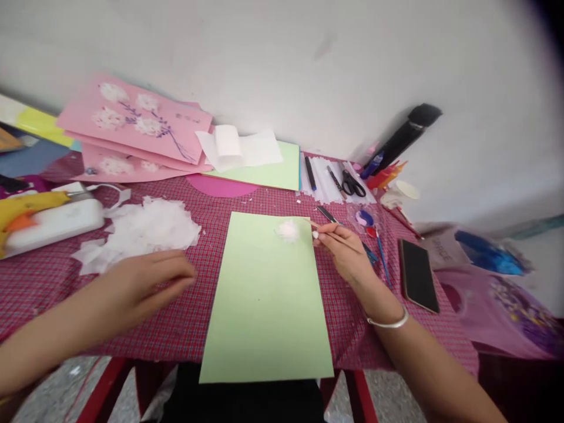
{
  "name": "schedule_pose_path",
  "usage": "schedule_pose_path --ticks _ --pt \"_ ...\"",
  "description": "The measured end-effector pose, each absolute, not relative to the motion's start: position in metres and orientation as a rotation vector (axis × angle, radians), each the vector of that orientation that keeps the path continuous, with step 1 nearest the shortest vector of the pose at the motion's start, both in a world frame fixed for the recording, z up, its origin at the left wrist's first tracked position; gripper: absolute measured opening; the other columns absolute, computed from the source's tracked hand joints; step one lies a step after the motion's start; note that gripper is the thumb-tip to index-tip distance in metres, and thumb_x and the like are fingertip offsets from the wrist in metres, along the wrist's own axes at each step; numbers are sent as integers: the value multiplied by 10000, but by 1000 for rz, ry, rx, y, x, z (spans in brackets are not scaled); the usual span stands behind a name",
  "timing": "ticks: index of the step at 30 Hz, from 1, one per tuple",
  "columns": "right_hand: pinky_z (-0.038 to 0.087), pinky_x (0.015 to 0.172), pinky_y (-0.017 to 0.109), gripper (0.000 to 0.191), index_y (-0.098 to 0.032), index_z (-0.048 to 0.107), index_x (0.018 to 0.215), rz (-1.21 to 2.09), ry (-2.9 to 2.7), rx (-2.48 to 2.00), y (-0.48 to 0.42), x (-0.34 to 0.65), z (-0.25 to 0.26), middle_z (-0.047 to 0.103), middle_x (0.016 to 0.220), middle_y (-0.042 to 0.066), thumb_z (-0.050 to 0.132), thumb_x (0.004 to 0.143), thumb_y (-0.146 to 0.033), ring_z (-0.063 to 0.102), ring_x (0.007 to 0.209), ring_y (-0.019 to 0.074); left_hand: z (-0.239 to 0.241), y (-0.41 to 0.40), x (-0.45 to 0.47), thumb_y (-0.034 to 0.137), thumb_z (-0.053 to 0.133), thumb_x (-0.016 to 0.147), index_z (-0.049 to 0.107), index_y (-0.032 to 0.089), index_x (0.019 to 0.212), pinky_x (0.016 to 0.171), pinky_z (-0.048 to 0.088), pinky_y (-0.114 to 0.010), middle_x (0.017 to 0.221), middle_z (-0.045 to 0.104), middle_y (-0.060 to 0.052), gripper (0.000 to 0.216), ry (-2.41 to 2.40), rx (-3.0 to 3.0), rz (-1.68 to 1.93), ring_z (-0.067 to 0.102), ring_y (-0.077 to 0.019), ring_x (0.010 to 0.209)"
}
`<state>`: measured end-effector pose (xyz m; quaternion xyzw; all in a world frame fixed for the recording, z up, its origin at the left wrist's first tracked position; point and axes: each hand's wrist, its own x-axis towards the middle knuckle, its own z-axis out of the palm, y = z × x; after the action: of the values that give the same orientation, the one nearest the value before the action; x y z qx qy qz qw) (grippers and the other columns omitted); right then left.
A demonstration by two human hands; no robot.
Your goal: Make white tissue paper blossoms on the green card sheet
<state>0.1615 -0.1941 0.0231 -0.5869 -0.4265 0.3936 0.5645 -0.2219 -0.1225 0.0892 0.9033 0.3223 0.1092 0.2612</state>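
A sheet of light green paper [268, 305] lies upright in front of me, with a fluffy white tuft [289, 230] near its top edge. My right hand [346, 252] is at the sheet's upper right edge, closed around a thin wooden stick [337, 237] whose tip points toward the tuft. A small white wad [315, 234] shows at its fingertips. My left hand [152, 282] hovers left of the sheet with fingers extended, thumb apart and nothing visible in it. Just beyond it sits a heap of white tissue pieces [152, 226].
Pink cards with white flowers [136, 120] lean at the back left, beside a tissue roll [228, 144]. A yellow glue gun [35, 208] rests on the left. Black scissors [352, 185], a paint palette [363, 218] and a phone [418, 275] lie on the right. A wall stands behind.
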Motion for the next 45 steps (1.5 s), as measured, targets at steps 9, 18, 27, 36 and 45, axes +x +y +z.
schedule_pose_path --ticks 9,18,27,36,45 --pt "494 676 248 154 -217 666 836 1119 -786 -1201 -196 128 27 648 752 -10 752 726 -280 620 681 122 61 -118 -41 263 576 799 510 206 747 542 390 -231 664 544 21 101 725 1917 557 496 -111 599" --pt "450 715 257 108 -225 667 847 1124 -927 -1218 -207 128 28 616 746 -14 715 768 -282 583 737 133 48 -125 -28 213 549 787 501 177 668 526 341 -217 633 498 23 133 690 1773 501 430 -90 578" --pt "431 706 261 75 -242 670 856 1078 -977 -1240 -211 125 24 613 784 -14 698 786 -244 580 738 131 49 -129 -54 263 626 770 559 167 878 556 441 -220 721 548 35 160 704 1312 383 513 -75 588" --pt "423 665 245 75 -248 677 853 828 -1302 -1323 -214 119 36 595 835 -14 635 832 -190 553 754 118 49 -129 -54 207 603 784 555 134 737 560 422 -197 713 539 13 100 686 1336 468 482 -63 600" --pt "442 724 257 63 -240 666 894 940 -1256 -1334 -216 116 37 602 857 -2 607 874 -233 580 788 124 46 -122 -77 108 575 835 572 169 869 753 521 -262 944 661 -58 70 159 2680 1211 615 -135 867"
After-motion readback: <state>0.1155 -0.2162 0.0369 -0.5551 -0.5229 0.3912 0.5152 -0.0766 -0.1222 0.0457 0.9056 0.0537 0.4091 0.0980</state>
